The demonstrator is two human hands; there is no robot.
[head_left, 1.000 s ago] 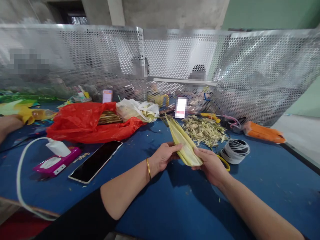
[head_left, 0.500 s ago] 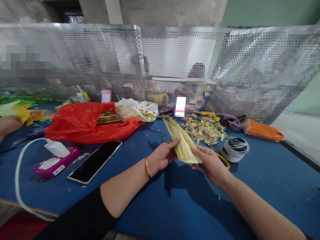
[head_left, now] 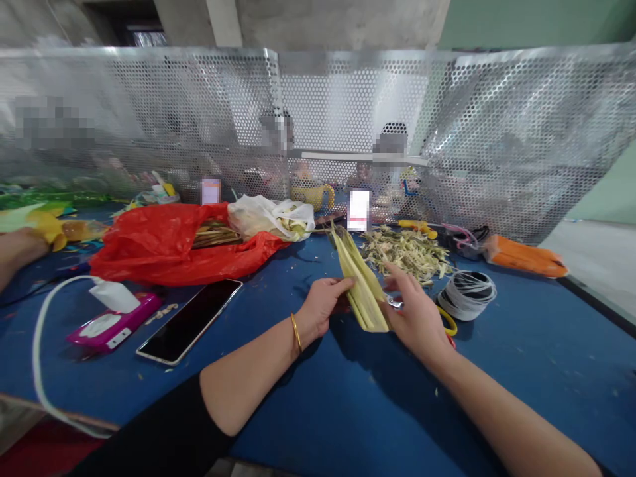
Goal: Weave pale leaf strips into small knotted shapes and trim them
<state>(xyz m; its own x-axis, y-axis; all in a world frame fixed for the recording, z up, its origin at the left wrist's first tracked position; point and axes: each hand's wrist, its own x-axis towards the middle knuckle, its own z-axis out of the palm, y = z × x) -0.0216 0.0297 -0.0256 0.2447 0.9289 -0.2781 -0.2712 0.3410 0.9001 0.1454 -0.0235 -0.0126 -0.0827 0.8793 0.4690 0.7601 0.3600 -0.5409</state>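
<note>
A pale yellow-green bundle of husk leaves [head_left: 365,295] is held above the blue table, its pointed end tilted away. My left hand [head_left: 322,305], with a gold bangle at the wrist, pinches its left edge between thumb and fingers. At its right edge is my right hand [head_left: 415,315], thumb side against the husk and index finger raised. A small shiny metal piece [head_left: 395,302] shows beside those fingers; the hand hides part of it. Yellow scissor handles [head_left: 448,320] lie partly behind the right hand. Beyond sits a heap of husk scraps [head_left: 405,252].
Right of the hands stand a spool of white twine [head_left: 467,295] and an orange packet [head_left: 527,256]. To the left are a phone [head_left: 189,322], a magenta power strip [head_left: 116,323] and a red bag [head_left: 149,245]. Another person's hand [head_left: 22,248] is at far left.
The husk bundle has turned more upright and looks narrower. My right hand has shifted slightly right, its index finger lifted, and the metal piece now shows beside it.
</note>
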